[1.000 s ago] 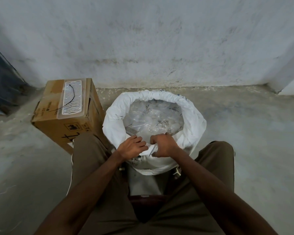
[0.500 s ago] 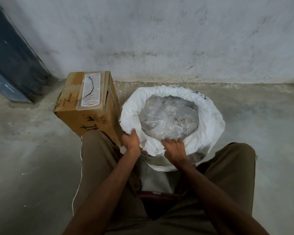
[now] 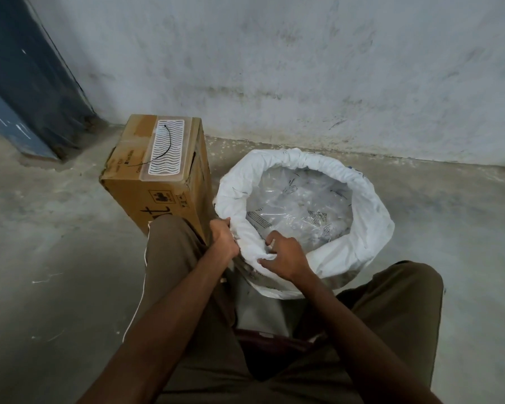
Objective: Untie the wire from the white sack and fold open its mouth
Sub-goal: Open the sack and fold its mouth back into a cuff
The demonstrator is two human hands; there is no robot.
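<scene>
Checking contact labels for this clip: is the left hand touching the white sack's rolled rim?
Touching. The head view shows the left hand closed on the near-left part of the white sack's rolled rim, its fingers wrapped over the fabric with no gap.

Single head view, steeply downward, close over lap, facing wall

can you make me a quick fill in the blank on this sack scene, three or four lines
1. The white sack stands on the floor beside a cardboard ____.
2. A thin black ____ lies on top of the box.
3. Both the left hand and the right hand grip the sack's ____ rim.
4. Inside the sack are clear plastic ____.

Missing words: box; wire; near; bags
</scene>
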